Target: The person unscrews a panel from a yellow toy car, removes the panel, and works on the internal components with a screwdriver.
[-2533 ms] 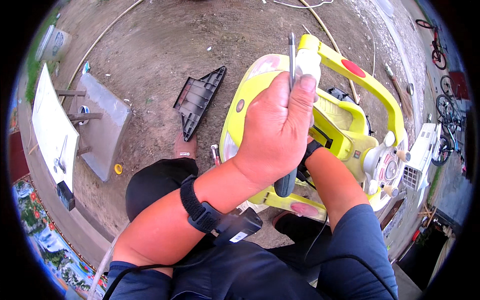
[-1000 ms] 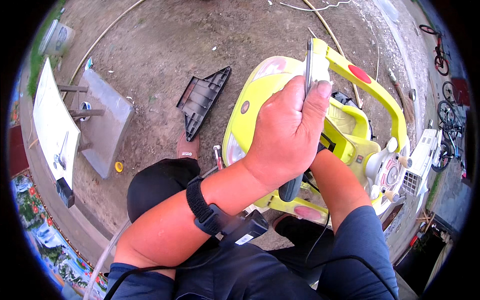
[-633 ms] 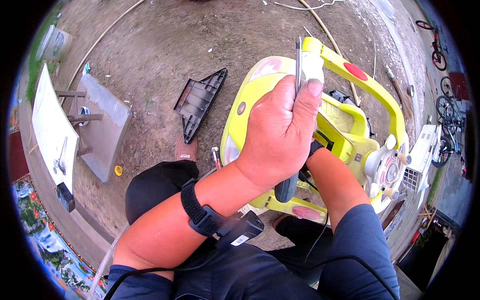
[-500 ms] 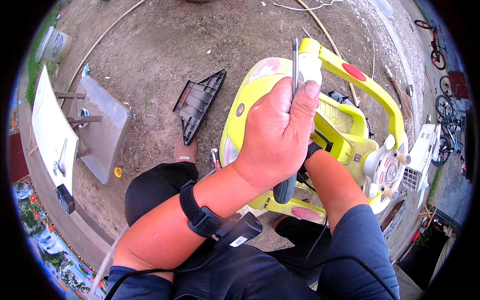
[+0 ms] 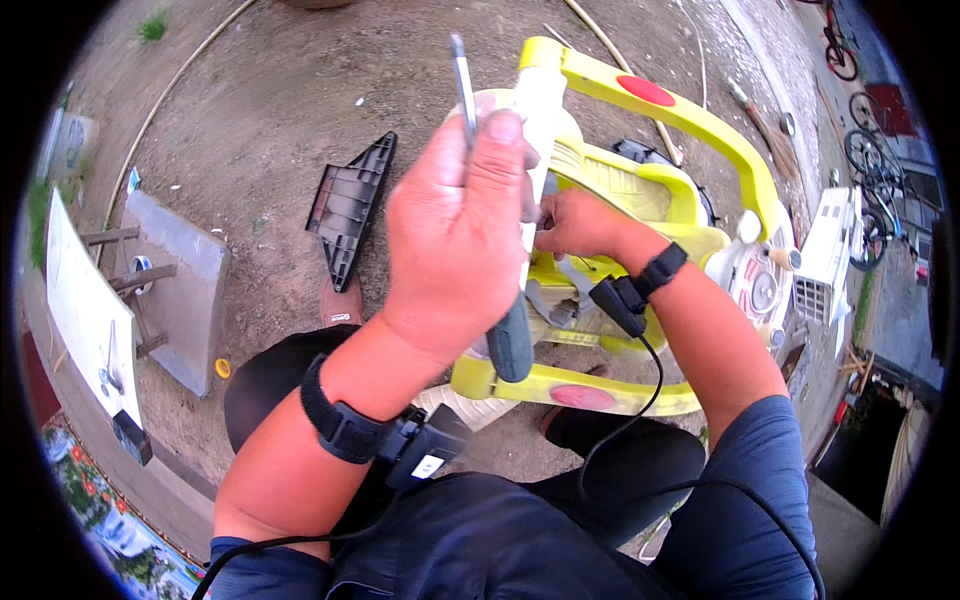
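My left hand (image 5: 455, 240) is closed round a screwdriver (image 5: 511, 345). Its dark grey handle sticks out below the fist and its metal shaft points up past the thumb. Right beside that fist runs the white bar (image 5: 543, 92) of a yellow plastic ride-on toy (image 5: 735, 150); whether the fist touches it I cannot tell. My right hand (image 5: 590, 225) reaches over the toy's body, its bent fingers pressed together by the white bar. What they hold, if anything, is hidden. Grey straps (image 5: 572, 290) hang below this hand.
A black ribbed plastic panel (image 5: 350, 210) lies on the dirt ahead of my shoe (image 5: 341, 302). At left stand a grey slab (image 5: 180, 290) and a white board (image 5: 85, 300). A broom (image 5: 765, 130), a white slatted unit (image 5: 828, 255) and bicycles (image 5: 870, 150) are at right.
My right hand has come out from behind the left one and now shows over the toy's body. The left fist with the screwdriver appears further left, and the whole view has shifted.
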`<state>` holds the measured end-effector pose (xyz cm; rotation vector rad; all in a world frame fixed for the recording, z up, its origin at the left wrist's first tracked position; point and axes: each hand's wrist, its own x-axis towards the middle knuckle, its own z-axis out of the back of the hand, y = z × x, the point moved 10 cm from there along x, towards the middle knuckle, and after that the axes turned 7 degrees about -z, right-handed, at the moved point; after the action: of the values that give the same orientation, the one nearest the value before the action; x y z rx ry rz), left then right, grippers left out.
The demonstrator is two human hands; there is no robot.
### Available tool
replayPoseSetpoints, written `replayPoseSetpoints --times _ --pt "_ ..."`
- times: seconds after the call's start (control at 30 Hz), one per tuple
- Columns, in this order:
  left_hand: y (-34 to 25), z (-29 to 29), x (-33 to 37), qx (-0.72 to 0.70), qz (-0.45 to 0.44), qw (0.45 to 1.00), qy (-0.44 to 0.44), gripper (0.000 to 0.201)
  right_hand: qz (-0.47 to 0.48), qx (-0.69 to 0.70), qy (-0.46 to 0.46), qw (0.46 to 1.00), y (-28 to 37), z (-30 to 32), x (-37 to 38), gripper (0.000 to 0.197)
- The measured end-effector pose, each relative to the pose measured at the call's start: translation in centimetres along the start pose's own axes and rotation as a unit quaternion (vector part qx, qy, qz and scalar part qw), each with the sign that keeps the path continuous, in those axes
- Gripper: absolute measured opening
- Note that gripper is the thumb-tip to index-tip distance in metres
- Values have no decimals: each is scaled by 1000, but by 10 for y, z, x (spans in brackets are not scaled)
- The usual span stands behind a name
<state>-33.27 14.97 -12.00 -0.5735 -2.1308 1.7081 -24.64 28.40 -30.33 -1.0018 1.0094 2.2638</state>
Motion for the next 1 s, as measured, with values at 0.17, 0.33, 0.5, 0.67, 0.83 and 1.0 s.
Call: replayPoseSetpoints --times 0.17,0.33,0.5,0.67,0.83,1.0 --pt "7 -3 -1 -39 21 999 16 32 149 -3 29 988 37 10 -93 17" --pt "8 3 0 -12 22 1000 -8 34 221 173 270 921 84 -40 -168 22" --pt "7 2 1 -3 15 1000 -19 35 99 -97 -66 988 25 -6 -65 24" --pt "7 5 1 10 0 1000 -20 37 71 -212 -172 959 -8 -20 19 52" --pt "6 7 -1 36 6 999 -23 39 69 -239 -142 958 -9 -51 54 70" --pt "4 5 -1 49 8 999 -9 41 53 -242 -163 955 -9 -52 65 68"
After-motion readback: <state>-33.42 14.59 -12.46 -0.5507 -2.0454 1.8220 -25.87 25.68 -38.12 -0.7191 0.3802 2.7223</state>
